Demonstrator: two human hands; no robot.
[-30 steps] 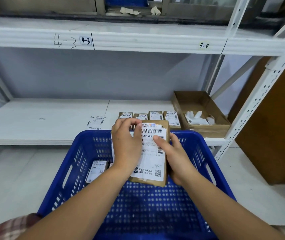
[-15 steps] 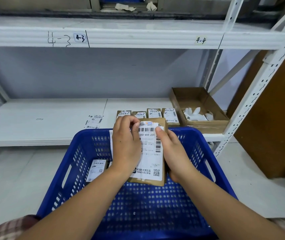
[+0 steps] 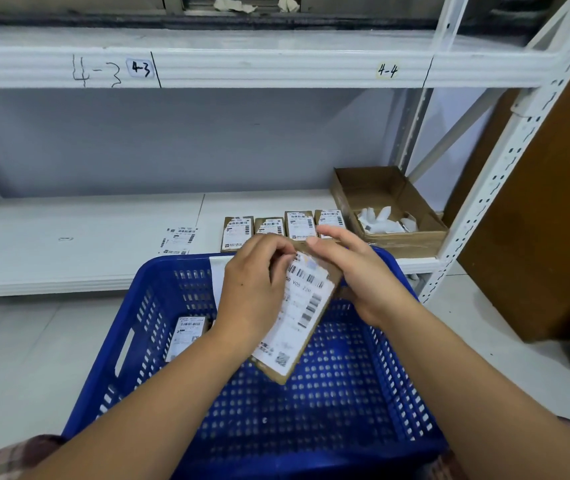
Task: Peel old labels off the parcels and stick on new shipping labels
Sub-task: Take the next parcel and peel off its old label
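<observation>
A brown cardboard parcel [image 3: 332, 278] with a white shipping label [image 3: 297, 313] is held tilted above the blue plastic basket [image 3: 373, 393]. My left hand [image 3: 252, 289] curls over the parcel's left side, its fingertips at the label's top edge. My right hand [image 3: 356, 275] holds the parcel's upper right side, with the index finger stretched over the top. Another labelled parcel [image 3: 186, 336] lies inside the basket at the left. Several labelled parcels [image 3: 283, 226] stand in a row on the white shelf [image 3: 69, 244].
A loose label [image 3: 178, 241] lies on the shelf left of the row. An open cardboard box [image 3: 387, 209] with white backing scraps sits at the shelf's right end. A white perforated rack post [image 3: 505, 161] and a brown board [image 3: 553, 220] stand at the right.
The parcel has tilted, its top swinging right and its lower end left. My right hand moved up to the parcel's top; my left fingers curled at the label's upper edge.
</observation>
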